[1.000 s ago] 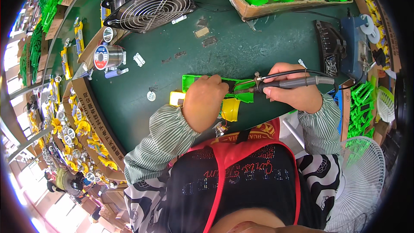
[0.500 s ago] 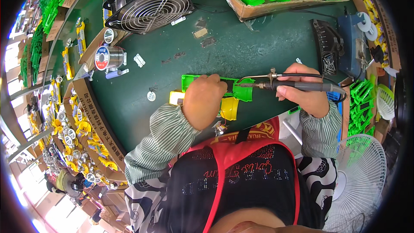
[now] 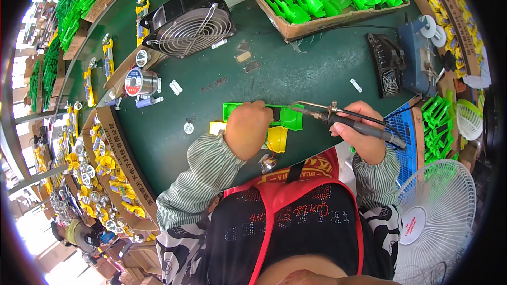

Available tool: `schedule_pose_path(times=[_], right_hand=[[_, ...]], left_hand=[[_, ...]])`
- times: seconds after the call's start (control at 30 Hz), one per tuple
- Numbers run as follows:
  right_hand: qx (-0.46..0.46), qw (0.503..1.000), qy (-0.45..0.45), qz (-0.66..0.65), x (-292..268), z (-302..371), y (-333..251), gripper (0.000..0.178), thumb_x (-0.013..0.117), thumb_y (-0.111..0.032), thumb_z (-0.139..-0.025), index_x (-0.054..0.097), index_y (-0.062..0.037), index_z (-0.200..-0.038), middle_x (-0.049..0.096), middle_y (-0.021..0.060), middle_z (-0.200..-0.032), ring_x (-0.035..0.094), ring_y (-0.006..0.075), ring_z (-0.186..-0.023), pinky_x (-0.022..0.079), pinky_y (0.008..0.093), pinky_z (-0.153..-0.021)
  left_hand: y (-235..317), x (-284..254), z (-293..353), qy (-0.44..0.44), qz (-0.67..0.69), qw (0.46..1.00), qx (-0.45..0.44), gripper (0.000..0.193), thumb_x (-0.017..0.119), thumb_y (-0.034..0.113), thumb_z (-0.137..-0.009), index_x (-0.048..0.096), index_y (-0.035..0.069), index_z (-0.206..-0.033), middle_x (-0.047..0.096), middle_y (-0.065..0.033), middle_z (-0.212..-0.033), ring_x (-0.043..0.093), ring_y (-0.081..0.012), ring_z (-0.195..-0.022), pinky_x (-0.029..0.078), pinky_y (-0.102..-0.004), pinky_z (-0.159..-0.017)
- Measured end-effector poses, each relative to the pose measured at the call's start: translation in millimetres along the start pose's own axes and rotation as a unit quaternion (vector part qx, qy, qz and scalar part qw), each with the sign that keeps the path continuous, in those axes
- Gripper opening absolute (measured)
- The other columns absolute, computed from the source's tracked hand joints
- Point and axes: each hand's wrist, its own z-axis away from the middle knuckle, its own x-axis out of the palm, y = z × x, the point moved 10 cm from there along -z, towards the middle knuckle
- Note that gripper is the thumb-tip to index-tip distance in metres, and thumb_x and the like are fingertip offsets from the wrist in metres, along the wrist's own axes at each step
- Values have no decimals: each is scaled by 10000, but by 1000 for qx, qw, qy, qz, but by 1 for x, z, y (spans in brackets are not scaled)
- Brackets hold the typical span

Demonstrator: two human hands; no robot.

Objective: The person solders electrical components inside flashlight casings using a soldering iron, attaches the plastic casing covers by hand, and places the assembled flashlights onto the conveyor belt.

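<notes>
My left hand (image 3: 248, 129) lies with curled fingers over a green plastic flashlight housing (image 3: 293, 120), gripping it against the green table. Its fingers hide the housing's middle. In my right hand (image 3: 362, 132) is a soldering iron (image 3: 356, 125) with a thin metal feed tube along it. The iron slants, its tip pointing left at the housing's right end; whether it touches cannot be made out. Just below the housing sits a yellow flashlight head (image 3: 277, 140). A small silvery piece with thin wires (image 3: 268, 163) lies near the table edge.
A solder spool (image 3: 138, 83) and a black fan (image 3: 190, 24) stand at the left. At the back is a carton of green housings (image 3: 296, 30). A blue soldering station (image 3: 414, 53) and black iron stand (image 3: 384, 66) are at the right, above a blue crate (image 3: 400, 137).
The soldering iron has tilted, its handle end dropping toward the lower right, and the tip sits nearer the housing's upper edge. My left hand stays on the housing. The whole view has shifted slightly.
</notes>
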Motion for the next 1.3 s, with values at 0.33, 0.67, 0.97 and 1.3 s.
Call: schedule_pose_path(times=[0.33, 0.67, 0.97, 1.3], right_hand=[[-36, 999, 10, 22, 2, 13, 1, 203, 672, -1, -793, 558, 27, -958, 660, 109, -830, 653, 138, -741, 536, 252, -673], [-41, 999, 8, 4, 8, 19, 4, 197, 661, 2, -795, 554, 28, -959, 661, 123, -826, 659, 145, -734, 541, 255, -652], [-46, 998, -19, 34, 16, 21, 6, 200, 667, -11, -796, 558, 25, -961, 666, 108, -811, 655, 123, -713, 528, 244, -629], [-61, 998, 11, 16, 15, 10, -4, 179, 639, 0, -811, 546, 30, -961, 663, 120, -823, 657, 144, -736, 536, 264, -655]], left_hand=[[-9, -2, -4, -20, 62, 998, -24, 127, 583, 151, -808, 657, 49, -800, 587, -123, -807, 585, -311, -782, 470, -412, -706], [-4, -16, 10, 20, 77, 997, 0, 119, 571, 102, -817, 647, 31, -873, 596, -129, -833, 583, -313, -816, 472, -403, -727], [-21, -79, 78, 65, 97, 992, -51, 152, 686, 65, -723, 627, 26, -858, 583, -118, -845, 560, -312, -816, 450, -403, -739], [-17, -54, 60, -13, -114, 993, -6, 768, 808, 271, -623, 470, 145, -1301, 367, -135, -1406, 340, -352, -1314, 344, -538, -991]])
